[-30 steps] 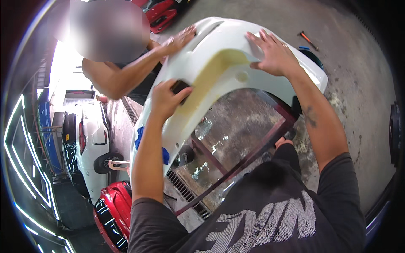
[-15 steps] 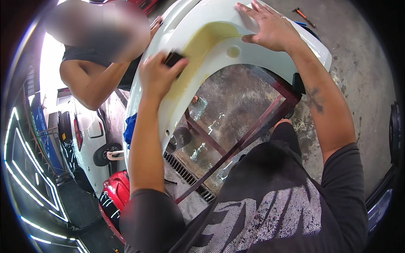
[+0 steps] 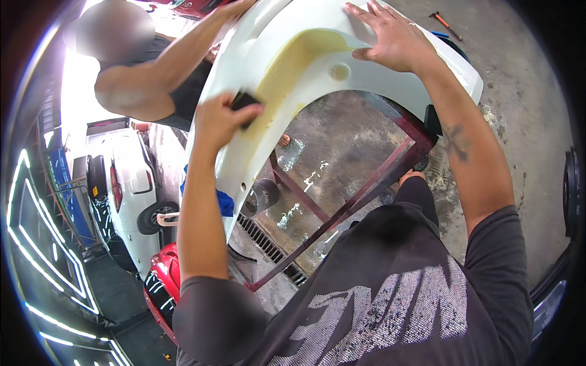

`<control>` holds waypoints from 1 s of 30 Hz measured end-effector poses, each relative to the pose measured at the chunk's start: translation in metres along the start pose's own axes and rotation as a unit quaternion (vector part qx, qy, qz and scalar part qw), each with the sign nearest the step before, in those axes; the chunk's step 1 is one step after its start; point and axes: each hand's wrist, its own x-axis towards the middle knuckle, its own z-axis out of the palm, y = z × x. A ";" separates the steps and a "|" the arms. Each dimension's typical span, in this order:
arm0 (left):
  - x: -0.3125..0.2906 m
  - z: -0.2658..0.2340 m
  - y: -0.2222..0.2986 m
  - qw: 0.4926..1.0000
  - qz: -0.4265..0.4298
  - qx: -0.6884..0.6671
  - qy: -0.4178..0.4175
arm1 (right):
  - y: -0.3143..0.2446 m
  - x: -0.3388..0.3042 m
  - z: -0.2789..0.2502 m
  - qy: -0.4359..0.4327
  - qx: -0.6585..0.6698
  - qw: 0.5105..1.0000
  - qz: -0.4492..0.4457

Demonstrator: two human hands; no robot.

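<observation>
A white curved car fender [image 3: 378, 80] with yellowish filler patches [image 3: 293, 56] lies across the far part of the view, looking wet in places. My left hand [image 3: 215, 125] is closed around a black sanding block [image 3: 245, 107], slightly blurred, at the fender's left side beside the long filler band. My right hand [image 3: 397, 44] rests on the fender's upper right with its fingers spread, holding nothing. A smaller round filler spot [image 3: 339, 72] lies below it. Behind my left forearm, a blue cloth [image 3: 225, 203] shows at the fender's lower end.
A dark red metal stand [image 3: 351, 210] is under the fender. Across on the left, another person [image 3: 134, 85] reaches an arm toward the fender's far edge. A floor drain grate [image 3: 262, 243], a hammer [image 3: 447, 25], a white car [image 3: 131, 183] and a red glossy part [image 3: 163, 268] are around.
My left hand has moved nearer and a little left along the fender with the sanding block. The other person's arm has stretched out toward the far edge. My right hand stays nearly in place.
</observation>
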 end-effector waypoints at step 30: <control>-0.020 -0.028 -0.029 0.993 -0.031 0.059 -0.101 | 0.005 0.011 0.028 0.042 -0.016 0.998 0.041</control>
